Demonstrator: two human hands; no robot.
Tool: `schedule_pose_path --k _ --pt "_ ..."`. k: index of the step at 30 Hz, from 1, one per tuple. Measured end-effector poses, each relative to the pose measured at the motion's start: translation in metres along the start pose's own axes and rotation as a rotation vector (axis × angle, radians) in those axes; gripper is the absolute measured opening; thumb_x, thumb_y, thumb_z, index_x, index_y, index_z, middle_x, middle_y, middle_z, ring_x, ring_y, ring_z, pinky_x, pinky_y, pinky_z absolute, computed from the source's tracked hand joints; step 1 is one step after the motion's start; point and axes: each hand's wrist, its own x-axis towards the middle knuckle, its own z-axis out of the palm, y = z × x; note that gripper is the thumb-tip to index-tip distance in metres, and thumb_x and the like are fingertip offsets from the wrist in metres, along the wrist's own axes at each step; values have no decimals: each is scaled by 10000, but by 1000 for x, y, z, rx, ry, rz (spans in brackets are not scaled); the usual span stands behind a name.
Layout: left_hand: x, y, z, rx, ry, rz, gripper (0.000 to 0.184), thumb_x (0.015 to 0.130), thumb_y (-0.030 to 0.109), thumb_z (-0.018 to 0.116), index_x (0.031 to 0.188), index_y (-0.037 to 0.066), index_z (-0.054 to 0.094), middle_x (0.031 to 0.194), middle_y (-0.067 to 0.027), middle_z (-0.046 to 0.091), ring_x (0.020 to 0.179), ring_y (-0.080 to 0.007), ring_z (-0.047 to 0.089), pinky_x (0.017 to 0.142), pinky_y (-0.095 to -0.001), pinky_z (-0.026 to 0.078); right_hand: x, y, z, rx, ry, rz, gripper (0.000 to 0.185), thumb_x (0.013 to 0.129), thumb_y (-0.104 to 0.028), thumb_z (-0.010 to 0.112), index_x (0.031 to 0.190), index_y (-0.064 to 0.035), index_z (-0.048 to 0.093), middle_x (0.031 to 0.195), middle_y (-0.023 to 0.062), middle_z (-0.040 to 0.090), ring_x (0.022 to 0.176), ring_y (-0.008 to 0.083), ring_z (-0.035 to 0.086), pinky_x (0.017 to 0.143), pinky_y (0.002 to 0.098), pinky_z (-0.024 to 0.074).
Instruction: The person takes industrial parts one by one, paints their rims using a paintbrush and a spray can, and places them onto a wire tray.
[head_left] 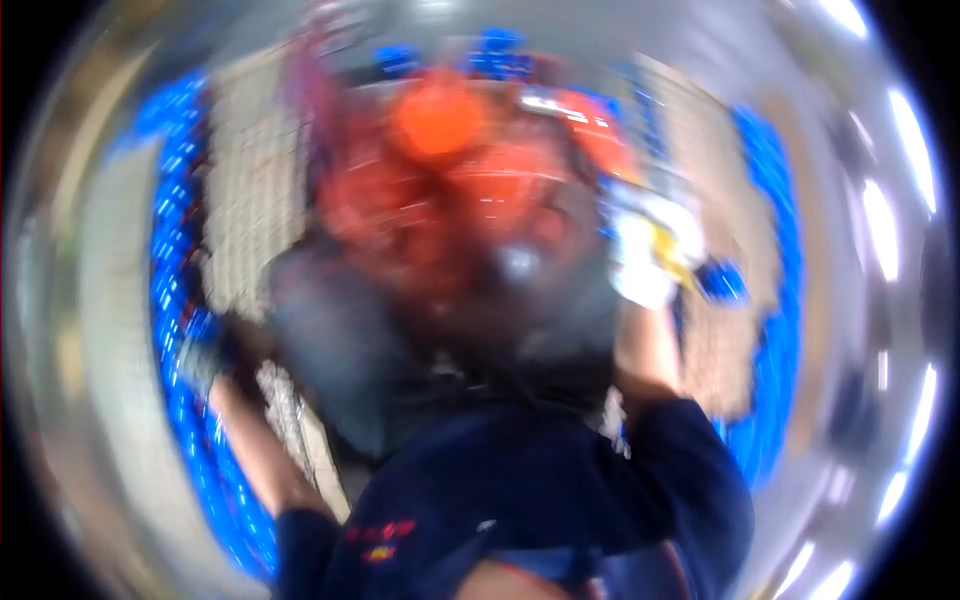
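Observation:
The whole view is smeared by motion. My right hand (645, 255), in a white glove, is out to the right, its fingers closed around a yellow object (665, 245) whose kind I cannot make out. Just right of it is a shiny blue piece (722, 282). Low on the left, my left hand (203, 362) wears a greyish glove and is at a row of shiny blue pieces (172, 240). One blue piece (203, 325) shows right at its fingers, but whether they grip it is too blurred to tell.
Between my legs stands a blurred red thing (490, 185) with a round orange part (438, 118) on top. Ridged cardboard (255, 150) lies on the left, and more cardboard (725, 345) on the right. A blue strip (775, 230) edges the right side. Further blue pieces (498, 55) are at the back.

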Motion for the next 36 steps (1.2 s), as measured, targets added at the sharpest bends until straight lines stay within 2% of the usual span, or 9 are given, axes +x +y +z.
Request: schedule_pose_path --k 7,10,13,16,19,24,28,32,36 --pt "49 64 -4 -119 410 125 417 853 451 669 1026 73 695 963 -179 705 824 -311 690 700 -433 542 -55 23 -101 -390 -96 -40 377 760 -118 710 1105 -260 768 793 17 573 685 245 516 621 336 428" --pt "45 79 -25 -343 555 137 432 869 424 674 1105 62 668 1024 -174 697 856 -296 682 721 -418 542 -96 19 -180 -591 -143 194 349 745 -80 721 1050 -245 758 919 48 713 822 255 689 729 345 547" --pt "32 94 -52 -616 630 171 458 885 396 680 1184 52 641 1084 -169 688 888 -280 675 742 -402 541 -165 55 -271 -868 -204 313 324 761 -68 694 1043 -225 729 1004 38 711 885 252 678 769 360 546" --pt "14 110 -80 -872 563 220 493 901 369 685 1263 42 614 1144 -165 680 919 -264 668 764 -386 541 -224 98 -359 -1376 -408 463 226 817 -171 620 1017 -237 703 917 25 678 847 247 606 682 394 479" --pt "-11 155 -114 -1031 234 295 553 955 245 661 1420 6 483 1253 -140 630 1013 -242 640 809 -352 526 -263 129 -404 -1693 -596 676 158 920 -219 558 1034 -232 668 940 60 669 825 267 612 631 422 467" --pt "-54 233 -162 -1105 241 815 432 1006 156 570 1394 -24 511 1410 -146 554 1272 -247 518 1054 -346 407 -285 173 -427 -1499 -578 873 183 963 -258 532 1088 -207 656 946 122 686 792 311 694 657 445 566" --pt "-51 255 -152 -1128 122 674 446 1009 140 569 1416 -25 493 1453 -145 519 1317 -251 483 1099 -350 372 -229 187 -439 -1393 -222 743 100 928 -183 552 972 -144 633 879 177 672 830 379 674 698 487 523" --pt "-49 273 -110 -1341 -65 700 468 993 165 606 1418 2 500 1389 -142 549 1241 -233 531 1064 -349 419 -148 144 -403 -548 326 621 220 799 109 663 913 -54 570 883 41 630 845 135 595 805 264 498" --pt "-90 311 -123 -1478 -335 835 412 1008 194 596 1384 34 550 1280 -82 625 1112 -196 618 974 -338 488 -58 70 -321 -145 197 358 224 841 132 666 938 -38 556 1049 121 674 912 166 614 835 297 511"
